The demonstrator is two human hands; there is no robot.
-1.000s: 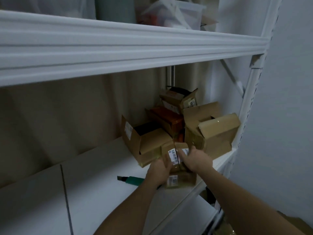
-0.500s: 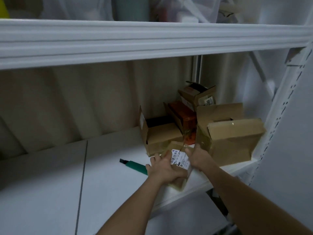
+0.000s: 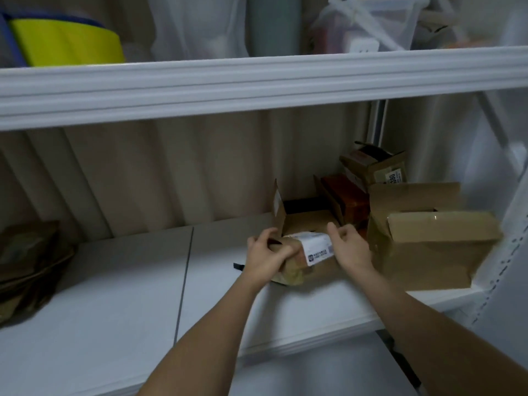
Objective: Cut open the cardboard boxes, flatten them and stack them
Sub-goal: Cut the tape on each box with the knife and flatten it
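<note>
Head view: the small box (image 3: 307,260) now lies on the shelf (image 3: 114,295) near its front edge, rotated from before. The left hand (image 3: 267,257) grips its left end; the right hand (image 3: 350,247), fingers curled, pinches its right end. The green cutter (image 3: 238,266) is now mostly hidden behind the left wrist.

Brown boxes on a white shelf (image 3: 114,295)

The held brown box (image 3: 303,261) carries a white label (image 3: 317,248); a yellow folder (image 3: 65,44) sits above.
</note>
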